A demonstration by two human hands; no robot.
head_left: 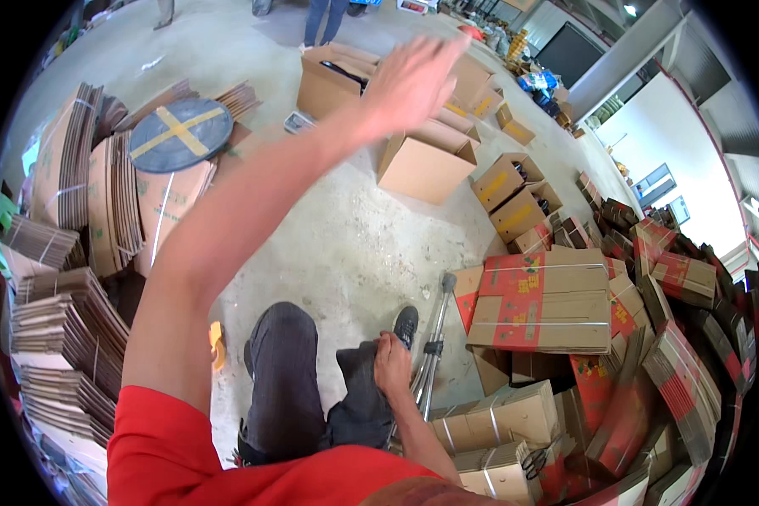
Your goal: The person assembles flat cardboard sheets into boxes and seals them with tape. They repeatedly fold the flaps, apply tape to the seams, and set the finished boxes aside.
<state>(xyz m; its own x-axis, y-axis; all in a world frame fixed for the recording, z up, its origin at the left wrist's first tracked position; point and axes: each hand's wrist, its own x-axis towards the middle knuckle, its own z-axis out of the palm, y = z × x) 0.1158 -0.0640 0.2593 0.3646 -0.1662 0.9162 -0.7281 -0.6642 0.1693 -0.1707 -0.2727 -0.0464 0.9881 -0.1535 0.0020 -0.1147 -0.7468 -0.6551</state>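
Note:
My left hand [417, 84] is raised at the end of an outstretched arm, its fingers extended and slightly blurred, with nothing in it. Behind it, lower down, stand open cardboard boxes: one [333, 94] beyond the wrist and another [426, 169] beneath the palm. My right hand [392, 364] rests on my right knee against the dark grey trousers [282, 371]. Its fingers lie over the cloth and hold no object. Just to the right of that knee is a grey metal stand with thin legs [433, 347].
Bundles of flattened cardboard [63, 325] are stacked at left, near a round grey lid [181, 135] crossed with yellow tape. Tied red-and-brown cartons [540, 304] pile up at right, with scissors [534, 462] on a bundle. Another person's legs [325, 21] stand at the far side.

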